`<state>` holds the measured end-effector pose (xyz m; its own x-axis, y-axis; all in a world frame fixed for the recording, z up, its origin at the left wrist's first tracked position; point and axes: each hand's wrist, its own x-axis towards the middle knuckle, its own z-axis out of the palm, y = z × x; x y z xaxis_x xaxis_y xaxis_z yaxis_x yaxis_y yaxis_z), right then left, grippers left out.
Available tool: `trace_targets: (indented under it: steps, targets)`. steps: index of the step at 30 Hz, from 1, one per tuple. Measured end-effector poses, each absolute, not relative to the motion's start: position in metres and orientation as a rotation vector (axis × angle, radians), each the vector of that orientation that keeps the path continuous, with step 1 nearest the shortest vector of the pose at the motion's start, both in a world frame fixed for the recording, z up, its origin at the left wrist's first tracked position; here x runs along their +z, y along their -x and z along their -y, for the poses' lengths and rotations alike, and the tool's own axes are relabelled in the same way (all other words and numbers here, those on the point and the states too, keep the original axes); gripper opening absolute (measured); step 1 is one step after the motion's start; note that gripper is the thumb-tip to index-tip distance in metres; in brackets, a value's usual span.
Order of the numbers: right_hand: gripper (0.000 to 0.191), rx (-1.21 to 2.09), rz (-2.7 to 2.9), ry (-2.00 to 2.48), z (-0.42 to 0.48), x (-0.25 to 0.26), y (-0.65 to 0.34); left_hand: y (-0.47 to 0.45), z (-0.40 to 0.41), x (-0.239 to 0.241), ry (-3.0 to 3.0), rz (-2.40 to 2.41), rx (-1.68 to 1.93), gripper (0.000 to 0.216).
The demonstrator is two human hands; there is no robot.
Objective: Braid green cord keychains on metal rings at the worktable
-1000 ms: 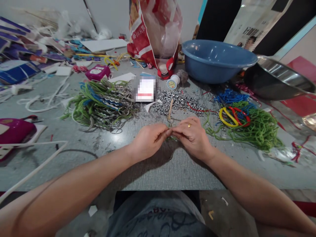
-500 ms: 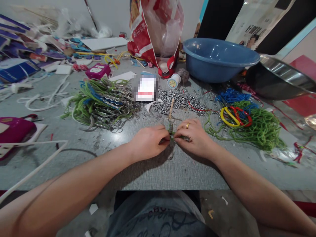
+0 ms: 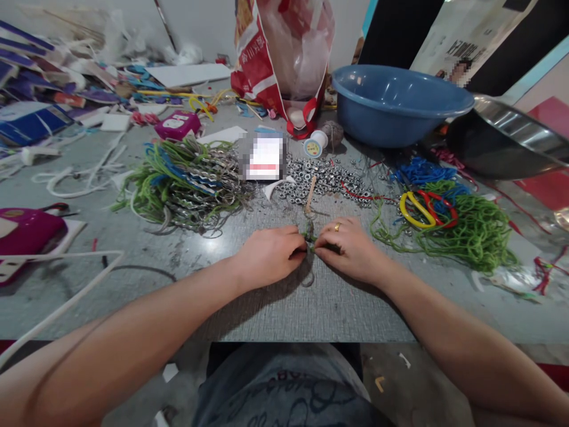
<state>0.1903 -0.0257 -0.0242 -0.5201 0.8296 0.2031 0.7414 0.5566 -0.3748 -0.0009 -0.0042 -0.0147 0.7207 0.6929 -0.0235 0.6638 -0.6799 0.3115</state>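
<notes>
My left hand (image 3: 275,254) and my right hand (image 3: 349,246) meet near the middle of the table, fingertips pinched close together. Between them runs a thin green cord (image 3: 310,238), gripped from both sides; much of it is hidden by the fingers. A small ring-like loop (image 3: 307,279) lies just below the hands. Right above them is a wooden stick (image 3: 310,194), beside a spread of metal nuts (image 3: 302,178). On the left lies a bundle of green, blue and silver braided cords (image 3: 191,184). A heap of loose green cord (image 3: 475,228) is on the right.
Scissors with yellow and red handles (image 3: 418,210) rest on the cord heap. Behind the nuts are a pixelated phone-like object (image 3: 265,157), a thread spool (image 3: 315,144), a red bag (image 3: 255,71) and a blue basin (image 3: 400,110). A white cable (image 3: 62,308) crosses at left.
Both hands stay at nearly the same place, still pinching the green cord. The whole view has shifted slightly.
</notes>
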Motion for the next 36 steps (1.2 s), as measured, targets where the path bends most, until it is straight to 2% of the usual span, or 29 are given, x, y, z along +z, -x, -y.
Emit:
trace_targets:
  steps: [21,31,36]
  targets:
    - [0.006,0.406,2.366,1.319,0.024,-0.031,-0.187,-0.003,0.005,-0.017,-2.640,-1.160,0.049,0.026]
    - [0.006,0.388,2.412,1.320,0.023,-0.028,-0.189,-0.003,0.006,-0.015,-2.562,-1.176,0.075,0.021]
    - [0.018,0.439,2.435,1.279,0.024,-0.024,-0.189,-0.002,0.005,-0.014,-2.553,-1.161,0.082,0.020]
